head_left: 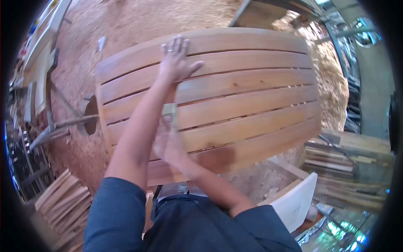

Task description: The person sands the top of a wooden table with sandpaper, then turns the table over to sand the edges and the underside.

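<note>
A slatted wooden tabletop (247, 82) lies in front of me, its long boards separated by narrow gaps. My left hand (177, 61) rests flat near its far edge, fingers stretched and thumb out, with a ring on one finger. Closer to my body, my right hand (167, 143) is closed on a small yellow-green block (169, 110) against the boards. The left forearm crosses above and partly hides the right fingers. Motion blurs the right hand, and the underside of the block is hidden.
Stacked wood strips (67, 206) stand at the lower left, and more boards (331, 164) are piled at the right. A white panel (298, 201) is beside my right elbow. Shavings (327, 80) cover ground beyond the tabletop's right end. A wooden bench (44, 63) stands left.
</note>
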